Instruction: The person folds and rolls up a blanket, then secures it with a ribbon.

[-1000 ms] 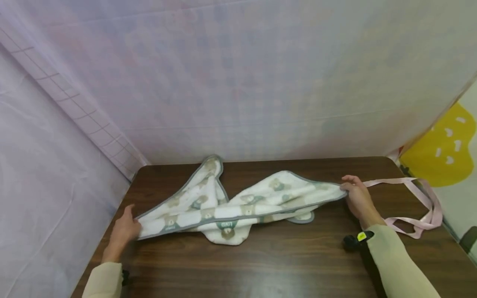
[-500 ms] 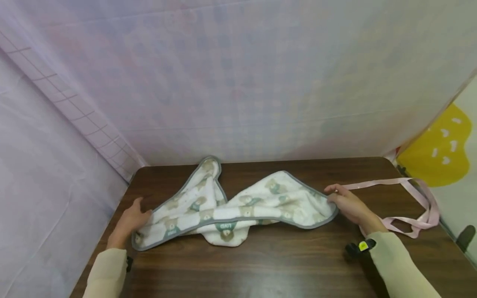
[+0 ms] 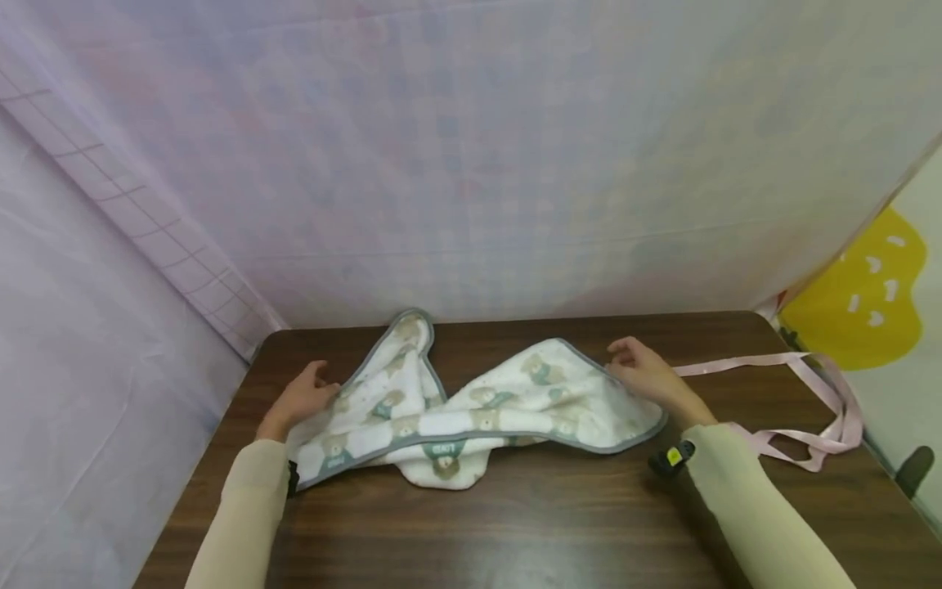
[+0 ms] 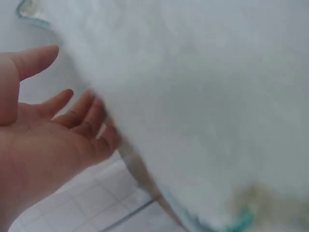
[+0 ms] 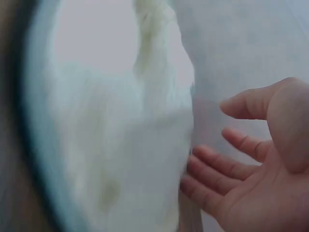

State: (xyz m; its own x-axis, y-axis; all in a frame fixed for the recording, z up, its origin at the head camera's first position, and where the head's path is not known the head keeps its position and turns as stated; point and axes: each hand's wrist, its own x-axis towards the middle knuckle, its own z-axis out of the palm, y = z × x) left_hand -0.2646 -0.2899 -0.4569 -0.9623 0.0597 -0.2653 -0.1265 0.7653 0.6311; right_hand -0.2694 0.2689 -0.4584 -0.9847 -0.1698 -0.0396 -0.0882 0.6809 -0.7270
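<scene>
A white fleecy cloth [image 3: 508, 419] with grey binding and a bear print lies rumpled across the table, its middle bunched and its lobes spread to both sides. My left hand [image 3: 303, 399] is at the cloth's left edge, and the left wrist view shows its fingers loosely spread with the thumb [image 4: 41, 62] apart. At the right lobe's upper edge is my right hand [image 3: 648, 378]. Seen from the right wrist, its fingers [image 5: 217, 166] are extended beside the cloth, thumb apart. Neither hand grips the cloth.
A pink ribbon [image 3: 846, 417] lies looped at the table's right side, one strand running left behind the right hand. The brown wooden table [image 3: 471, 540] meets a pale curtain [image 3: 471, 204] at the back. A yellow patterned shape [image 3: 861, 294] is on the right wall.
Both hands have let go of the cloth's near corners, moved inward and away from me along its sides. The cloth's right end has sagged onto the table.
</scene>
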